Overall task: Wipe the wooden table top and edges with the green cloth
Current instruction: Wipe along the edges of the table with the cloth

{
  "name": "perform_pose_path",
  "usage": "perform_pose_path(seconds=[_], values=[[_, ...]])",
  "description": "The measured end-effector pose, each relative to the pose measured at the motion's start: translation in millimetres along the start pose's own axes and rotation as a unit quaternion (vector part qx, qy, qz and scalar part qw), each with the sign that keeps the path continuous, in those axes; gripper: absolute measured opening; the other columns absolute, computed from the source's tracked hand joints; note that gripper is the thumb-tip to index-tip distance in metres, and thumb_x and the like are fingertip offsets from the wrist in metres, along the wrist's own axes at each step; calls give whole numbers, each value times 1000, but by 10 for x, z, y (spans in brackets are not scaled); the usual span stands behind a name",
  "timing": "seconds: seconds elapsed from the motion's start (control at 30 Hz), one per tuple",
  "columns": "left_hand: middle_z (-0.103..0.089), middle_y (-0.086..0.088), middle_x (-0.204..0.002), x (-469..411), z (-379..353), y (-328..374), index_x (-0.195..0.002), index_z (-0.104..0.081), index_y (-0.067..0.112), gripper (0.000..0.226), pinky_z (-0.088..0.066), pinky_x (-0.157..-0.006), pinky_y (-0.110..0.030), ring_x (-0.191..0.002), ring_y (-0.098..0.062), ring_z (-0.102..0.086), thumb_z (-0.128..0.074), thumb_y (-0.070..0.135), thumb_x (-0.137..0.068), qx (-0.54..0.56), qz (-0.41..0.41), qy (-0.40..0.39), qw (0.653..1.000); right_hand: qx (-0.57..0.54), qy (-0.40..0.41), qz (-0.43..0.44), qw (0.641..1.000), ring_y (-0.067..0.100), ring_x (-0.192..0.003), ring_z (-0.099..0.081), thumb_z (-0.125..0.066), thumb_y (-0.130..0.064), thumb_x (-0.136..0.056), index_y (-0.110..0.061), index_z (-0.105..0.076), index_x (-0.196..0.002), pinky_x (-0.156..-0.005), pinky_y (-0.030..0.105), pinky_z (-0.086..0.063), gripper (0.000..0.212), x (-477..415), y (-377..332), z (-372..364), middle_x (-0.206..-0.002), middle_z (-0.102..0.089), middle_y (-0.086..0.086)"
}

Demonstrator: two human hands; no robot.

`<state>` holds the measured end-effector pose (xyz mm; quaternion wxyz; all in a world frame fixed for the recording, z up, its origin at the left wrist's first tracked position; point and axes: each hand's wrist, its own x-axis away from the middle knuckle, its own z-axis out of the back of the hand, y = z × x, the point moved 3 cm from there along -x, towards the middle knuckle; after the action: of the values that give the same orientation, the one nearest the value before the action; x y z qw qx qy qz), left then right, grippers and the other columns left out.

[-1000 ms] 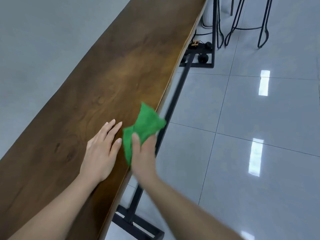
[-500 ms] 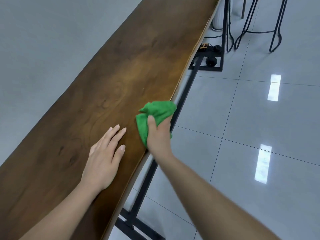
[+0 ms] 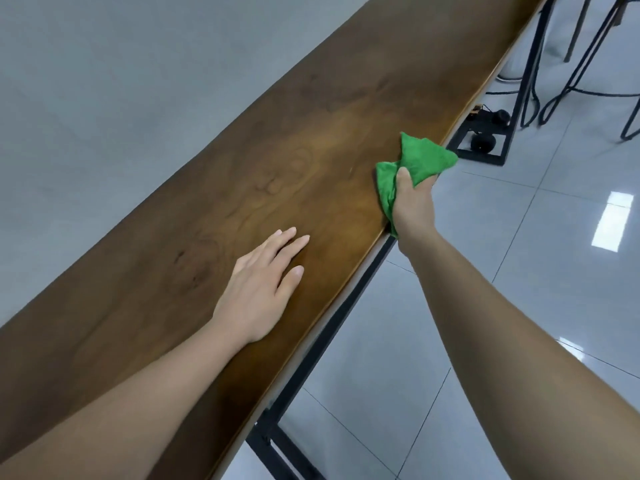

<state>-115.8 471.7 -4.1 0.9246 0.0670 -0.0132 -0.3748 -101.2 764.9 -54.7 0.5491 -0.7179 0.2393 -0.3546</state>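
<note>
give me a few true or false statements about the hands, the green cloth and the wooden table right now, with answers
1. The right hand grips the crumpled green cloth at the edge of the long brown wooden table top. True.
2. The left hand holds a second cloth. False: it rests flat on the wood, fingers straight, holding nothing.
3. The green cloth lies in the middle of the table top. False: it is at the edge on the floor side, partly overhanging.
4. The table's frame is black metal. True.
</note>
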Motion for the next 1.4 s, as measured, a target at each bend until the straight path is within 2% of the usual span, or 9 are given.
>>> perform_pose_path(seconds=[0.3,0.47,0.53,0.67,0.8,0.9,1.13,1.3,1.4], values=[[-23,15,-181,81,-39,-95,-171,-32,40,55,-21,-134,-44,-168,-8,-12,-27,50,-117,19,-16,1,1000,-30,-28,72,997,15,-157,-39,-47,-60,-106,-30,-11,-177,-132,45,-34,84,2105,896,-587,-170,-34,-10],[-26,14,-180,842,20,-248,-170,-36,36,52,-20,-132,-44,-168,-8,-12,-33,41,-118,30,-11,13,999,-59,-60,50,995,-9,-146,-44,-49,-40,-119,-27,-16,-175,-112,6,-37,67,3285,1186,-864,-166,-40,-10],[-25,14,-180,1226,57,-353,-170,-37,36,52,-20,-131,-44,-169,-8,-11,-33,40,-118,36,-12,8,999,-67,-71,40,994,-14,-142,-47,-49,-38,-119,-26,-19,-174,-105,1,-38,63,3687,1286,-950,-164,-44,-10],[-24,16,-180,1967,146,-619,-170,-36,37,52,-17,-132,-42,-168,-6,-9,-35,42,-119,43,-4,2,999,-77,-81,28,993,-17,-137,-49,-48,-40,-118,-27,-24,-170,-102,1,-40,58,4543,1463,-1108,-158,-49,-17],[-25,16,-180,2646,206,-883,-170,-36,37,54,-18,-134,-43,-168,-7,-11,-34,49,-118,39,2,2,999,-76,-85,24,993,-21,-143,-43,-47,-47,-115,-59,-11,-159,-110,4,-37,58,5497,1631,-1284,-159,-37,-36],[-23,17,-180,3030,240,-1042,-171,-34,40,54,-19,-134,-45,-168,-6,-10,-32,52,-118,34,15,0,999,-72,-87,-4,994,-11,-152,-41,-48,-50,-114,-46,-7,-172,-122,19,-40,71,5985,1803,-1383,-170,-37,-23],[-22,18,-180,3385,259,-1157,-171,-32,40,56,-15,-135,-38,-168,-5,-12,-26,51,-117,15,46,11,999,-24,-77,31,996,5,-162,-33,-46,-52,-117,-26,-2,-178,-133,34,-33,80,5616,1738,-1370,-178,-28,-6],[-24,19,-179,3358,259,-1108,-170,-33,41,52,-17,-135,-41,-168,-5,-14,-32,47,-118,8,54,12,998,5,-41,87,995,9,-153,-34,-50,-24,-118,-18,-12,-177,-115,5,-23,70,4561,1433,-1145,-170,-33,-6],[-24,19,-179,3359,280,-1085,-170,-32,43,53,-19,-135,-46,-168,-5,-14,-28,50,-118,5,63,8,998,21,-37,76,996,17,-153,-39,-52,-26,-117,-18,-1,-178,-117,15,-28,80,3849,1244,-1005,-167,-33,-3]])
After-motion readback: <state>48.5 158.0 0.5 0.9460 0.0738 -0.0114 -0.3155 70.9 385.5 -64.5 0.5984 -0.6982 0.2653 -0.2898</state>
